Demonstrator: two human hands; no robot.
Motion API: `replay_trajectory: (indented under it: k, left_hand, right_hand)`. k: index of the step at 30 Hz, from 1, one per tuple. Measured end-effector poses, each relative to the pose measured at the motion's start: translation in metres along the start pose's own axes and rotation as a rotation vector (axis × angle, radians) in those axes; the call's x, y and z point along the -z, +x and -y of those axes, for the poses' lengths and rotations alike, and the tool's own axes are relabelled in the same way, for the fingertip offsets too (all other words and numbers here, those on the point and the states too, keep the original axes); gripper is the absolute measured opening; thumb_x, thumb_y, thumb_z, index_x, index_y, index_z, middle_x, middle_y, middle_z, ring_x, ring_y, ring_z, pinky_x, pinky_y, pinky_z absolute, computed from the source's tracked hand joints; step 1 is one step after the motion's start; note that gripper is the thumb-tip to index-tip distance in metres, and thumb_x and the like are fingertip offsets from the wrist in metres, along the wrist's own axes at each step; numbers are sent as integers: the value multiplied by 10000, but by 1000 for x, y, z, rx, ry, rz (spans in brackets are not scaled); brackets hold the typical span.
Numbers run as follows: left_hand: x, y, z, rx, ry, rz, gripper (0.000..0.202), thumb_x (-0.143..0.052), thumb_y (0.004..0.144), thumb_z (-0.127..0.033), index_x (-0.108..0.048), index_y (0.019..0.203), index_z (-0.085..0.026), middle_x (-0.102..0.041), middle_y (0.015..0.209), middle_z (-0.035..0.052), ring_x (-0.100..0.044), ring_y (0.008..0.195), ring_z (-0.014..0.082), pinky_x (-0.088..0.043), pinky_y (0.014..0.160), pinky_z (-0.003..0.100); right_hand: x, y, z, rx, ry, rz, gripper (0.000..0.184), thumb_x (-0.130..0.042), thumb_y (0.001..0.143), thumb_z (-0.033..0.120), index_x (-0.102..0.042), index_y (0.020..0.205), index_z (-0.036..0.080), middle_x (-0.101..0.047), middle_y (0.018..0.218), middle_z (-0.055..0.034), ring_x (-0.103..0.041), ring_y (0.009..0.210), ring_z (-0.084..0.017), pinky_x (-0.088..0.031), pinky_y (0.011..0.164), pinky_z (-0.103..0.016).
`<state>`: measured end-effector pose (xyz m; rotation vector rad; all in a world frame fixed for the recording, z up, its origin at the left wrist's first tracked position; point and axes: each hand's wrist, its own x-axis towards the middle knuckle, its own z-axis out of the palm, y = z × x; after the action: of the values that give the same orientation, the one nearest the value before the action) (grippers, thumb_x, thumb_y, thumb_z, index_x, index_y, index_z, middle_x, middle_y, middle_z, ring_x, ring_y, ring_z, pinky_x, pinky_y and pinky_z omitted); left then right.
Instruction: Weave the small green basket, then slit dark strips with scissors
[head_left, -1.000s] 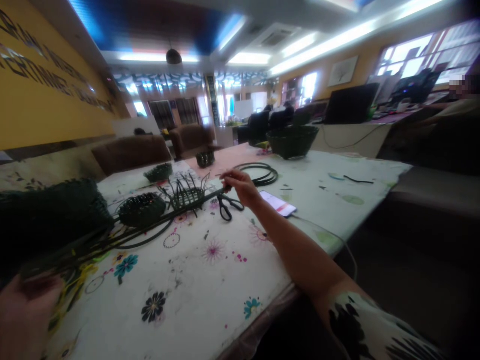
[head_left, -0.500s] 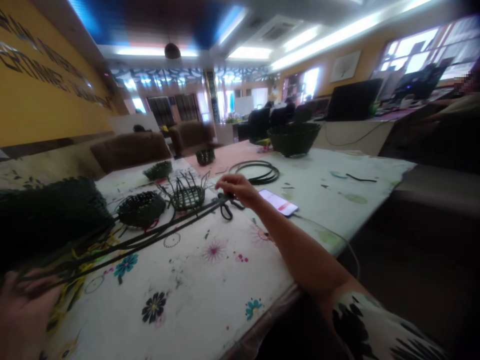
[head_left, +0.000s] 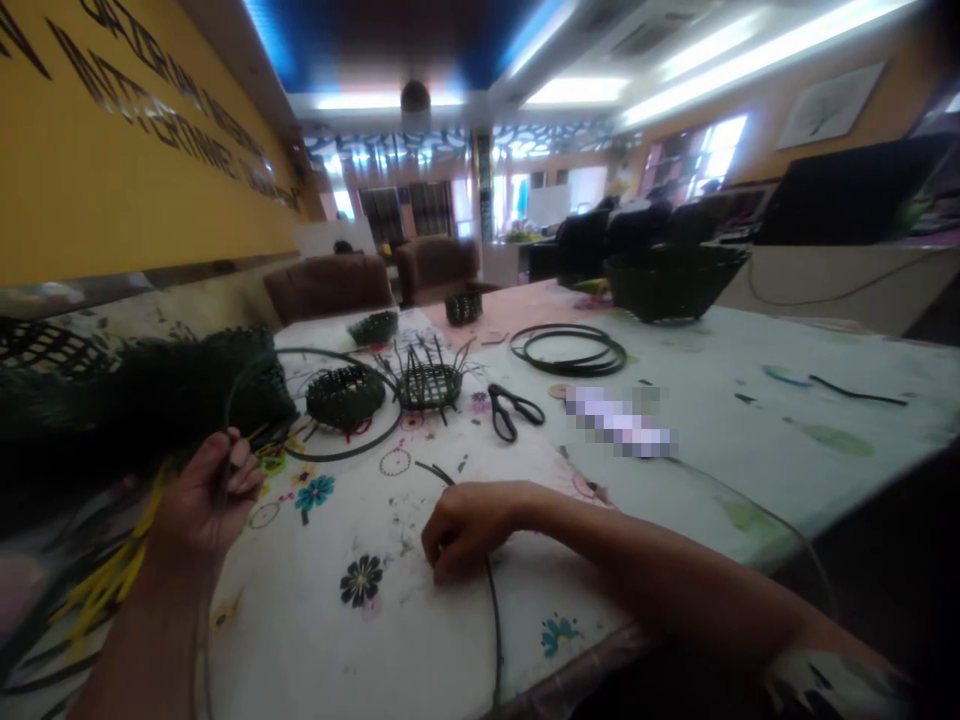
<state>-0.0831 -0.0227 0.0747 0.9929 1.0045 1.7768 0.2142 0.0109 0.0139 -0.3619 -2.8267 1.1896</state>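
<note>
Basket base (head_left: 429, 388), upright spokes; left hand (head_left: 202, 500), right hand (head_left: 469, 530) gripping strips (head_left: 491, 625)

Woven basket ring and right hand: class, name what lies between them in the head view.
In the head view, between the woven basket ring and right hand lie the curved dark strip and a printed circle on the tablecloth.

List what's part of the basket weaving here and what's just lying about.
In use: left hand gripping a looped weaving strip; right hand on a loose weaving strip; unfinished basket with upright spokes.

Lying about: scissors; coiled strips; large woven basket.
</note>
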Motion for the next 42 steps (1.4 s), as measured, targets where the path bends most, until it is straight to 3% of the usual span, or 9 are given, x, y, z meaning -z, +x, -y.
replay_trajectory:
  k: [5,8,13,15,18,21,30,37,42]
  left_hand:
    - [-1,4,15,-23,18,2,146,-668,743,-142,-554,822,-186,-538,583,-42,-465,459,85,-377,375,156]
    - [-15,-4,32,-75,140,17,257,-754,684,-238,-547,830,-190,-558,595,-47,-460,446,83,-387,373,163]
    - [-45,-29,55,32,234,85,291,-734,715,-344,-530,845,-183,-617,706,-32,-525,495,86,-463,451,192]
    - [-56,-42,60,78,243,132,270,-709,746,-341,-534,871,-179,-634,752,-19,-575,533,99,-513,529,230]
    - [-66,-57,63,47,316,151,223,-675,786,-334,-545,869,-174,-619,700,-15,-594,536,116,-514,534,238]
    - [-69,-64,65,-30,413,140,195,-658,808,-334,-554,848,-175,-612,669,-10,-600,542,131,-515,528,246]
    - [-64,-53,71,172,273,144,206,-677,769,-315,-535,784,-166,-613,631,-12,-596,511,127,-510,521,234]
    - [-52,-35,67,209,107,33,268,-734,722,-341,-569,838,-165,-609,729,-20,-581,630,107,-531,581,223]
    - [-45,-30,67,135,318,-7,263,-731,735,-352,-543,794,-177,-600,681,-20,-565,581,114,-501,536,225]
  right_hand:
    - [5,-1,1,-37,-123,-260,111,-700,829,247,-739,864,150,-647,736,-5,-524,631,-102,-361,616,-209]
    - [8,-1,-2,-55,-107,-357,117,-690,836,240,-738,858,136,-669,760,-31,-541,648,-117,-372,639,-221]
    - [3,2,-4,-96,38,-445,191,-672,845,290,-722,933,128,-666,730,-28,-552,638,-126,-393,615,-223]
    - [-3,4,-3,-100,136,-427,259,-600,897,346,-696,983,121,-674,752,-34,-590,654,-129,-432,615,-220]
    - [-13,8,3,-84,510,-360,372,-457,958,447,-640,996,125,-680,785,-48,-627,614,-119,-488,585,-230]
    - [-19,10,11,-114,855,-318,313,-567,895,454,-590,896,142,-653,684,-9,-576,469,-90,-454,470,-204]
    - [-19,8,20,-143,1054,-392,207,-521,914,280,-588,778,139,-541,453,56,-415,310,-61,-302,344,-171]
    - [-24,10,5,-168,1243,-241,199,-539,907,281,-609,792,134,-543,448,48,-394,294,-63,-261,319,-172]
    - [-18,10,8,-214,1128,-155,232,-552,909,337,-591,787,143,-549,480,43,-444,354,-69,-341,386,-170]
